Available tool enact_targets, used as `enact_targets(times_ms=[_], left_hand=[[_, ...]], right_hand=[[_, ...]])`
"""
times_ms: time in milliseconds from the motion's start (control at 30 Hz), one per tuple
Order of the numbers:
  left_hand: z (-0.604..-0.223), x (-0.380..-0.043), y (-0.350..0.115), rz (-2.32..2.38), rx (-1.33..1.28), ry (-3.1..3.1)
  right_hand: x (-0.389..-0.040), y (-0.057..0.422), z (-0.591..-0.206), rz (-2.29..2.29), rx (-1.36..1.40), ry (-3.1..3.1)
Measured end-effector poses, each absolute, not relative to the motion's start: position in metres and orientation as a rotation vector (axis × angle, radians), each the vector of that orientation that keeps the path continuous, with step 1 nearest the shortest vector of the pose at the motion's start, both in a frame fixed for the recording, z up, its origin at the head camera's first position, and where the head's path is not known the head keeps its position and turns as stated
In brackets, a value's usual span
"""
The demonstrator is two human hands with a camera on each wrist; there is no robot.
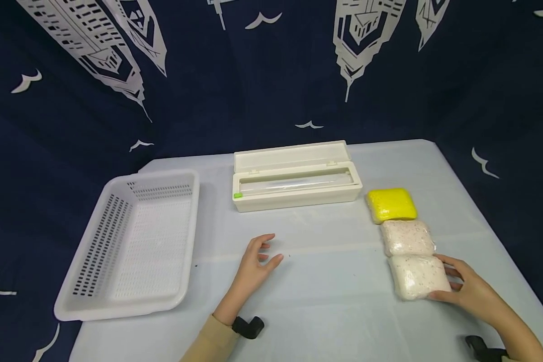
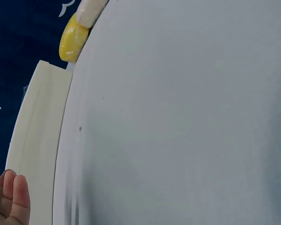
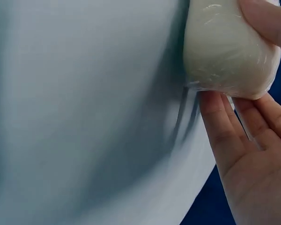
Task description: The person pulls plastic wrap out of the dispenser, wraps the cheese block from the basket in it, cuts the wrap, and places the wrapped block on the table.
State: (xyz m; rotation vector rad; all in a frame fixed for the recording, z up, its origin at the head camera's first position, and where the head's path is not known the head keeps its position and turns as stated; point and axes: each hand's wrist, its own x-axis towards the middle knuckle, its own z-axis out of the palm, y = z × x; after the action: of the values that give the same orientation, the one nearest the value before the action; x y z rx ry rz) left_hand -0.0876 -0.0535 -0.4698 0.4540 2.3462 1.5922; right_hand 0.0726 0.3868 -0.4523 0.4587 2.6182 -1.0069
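Note:
Three film-wrapped blocks stand in a row at the table's right side: a yellow block (image 1: 392,205) at the back, a speckled white block (image 1: 407,237) in the middle and a second speckled white block (image 1: 418,276) nearest me. My right hand (image 1: 468,289) holds this nearest block by its right end. The right wrist view shows the thumb on one side of the wrapped block (image 3: 229,51) and the fingers (image 3: 220,126) against another. Over the table's middle, my left hand (image 1: 255,264) holds nothing, its fingers loosely bent and thumb apart.
A cream cling-film dispenser box (image 1: 298,198) stands at the back with its lid raised and clear film inside. To the left lies a white perforated plastic basket (image 1: 187,241). Dark blue patterned cloth (image 1: 253,90) hangs behind the white-covered table (image 1: 326,311).

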Motion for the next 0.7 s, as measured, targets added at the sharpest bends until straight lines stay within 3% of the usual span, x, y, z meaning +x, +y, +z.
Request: enact_targets(times_ms=[400,700], left_hand=[[-0.470,-0.093,-0.053,1.579,0.394,2.405],[-0.471,-0.093,-0.052,1.522,0.405,2.397]], right_hand=[[0.058,0.391,-0.459,-0.979,0.486,2.654],[0.074,0.383,-0.460,-0.826,0.462,2.696]])
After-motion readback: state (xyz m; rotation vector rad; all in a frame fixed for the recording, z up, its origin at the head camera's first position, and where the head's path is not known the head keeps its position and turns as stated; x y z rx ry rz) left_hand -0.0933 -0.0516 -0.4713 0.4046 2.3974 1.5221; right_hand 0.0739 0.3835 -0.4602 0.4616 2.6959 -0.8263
